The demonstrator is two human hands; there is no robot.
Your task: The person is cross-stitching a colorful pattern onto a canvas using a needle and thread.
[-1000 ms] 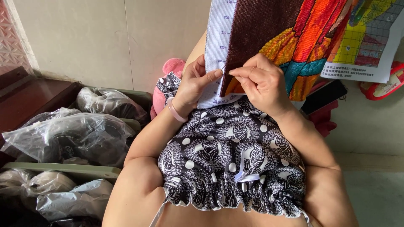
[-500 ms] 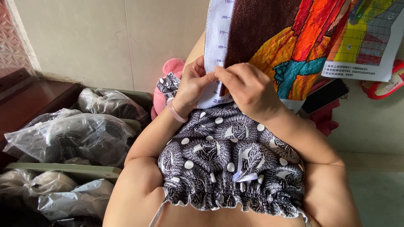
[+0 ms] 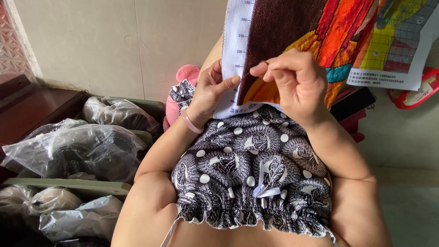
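A cross-stitch canvas [image 3: 283,27] with brown, orange, red and teal stitching and a white numbered margin hangs in front of me over my lap. My left hand [image 3: 208,93] pinches the canvas's lower left white edge, thumb on the front; a pink band circles that wrist. My right hand [image 3: 292,80] is raised in front of the brown stitched area, fingertips pinched together on a thin needle with dark thread at the cloth. My black-and-white patterned garment [image 3: 251,169] fills the lower middle.
A printed colour grid chart [image 3: 393,50] lies at the upper right. Clear plastic bags of dark stuff [image 3: 77,151] sit in green trays on the left. A pink object [image 3: 176,93] lies behind my left wrist, a red object [image 3: 414,91] on the right floor.
My right hand rose from the canvas's lower edge and drew away from the left hand, pulling the needle up over the brown area. The left hand kept its grip.
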